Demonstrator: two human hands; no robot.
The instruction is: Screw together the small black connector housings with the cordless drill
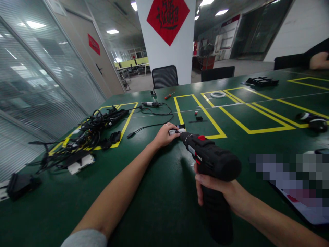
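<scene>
My right hand [218, 190] is wrapped round the grip of a black cordless drill [210, 159] with red marks, its nose pointing away toward the yellow line. My left hand [164, 135] lies on the green table [159, 206] with fingers closed on a small white and black part [177, 130] right at the drill's tip. Just beyond, inside a yellow taped box, lie a small black piece [198, 119] and a tiny red piece [196, 112].
A tangle of black cables and connectors [87, 137] fills the left. A cable [151, 125], a probe [150, 103] and a red screwdriver [169, 96] lie further back. A white tape ring [218, 94], black parts [262, 81], a black object [315, 121]. Another person's arm [318, 60] at far right.
</scene>
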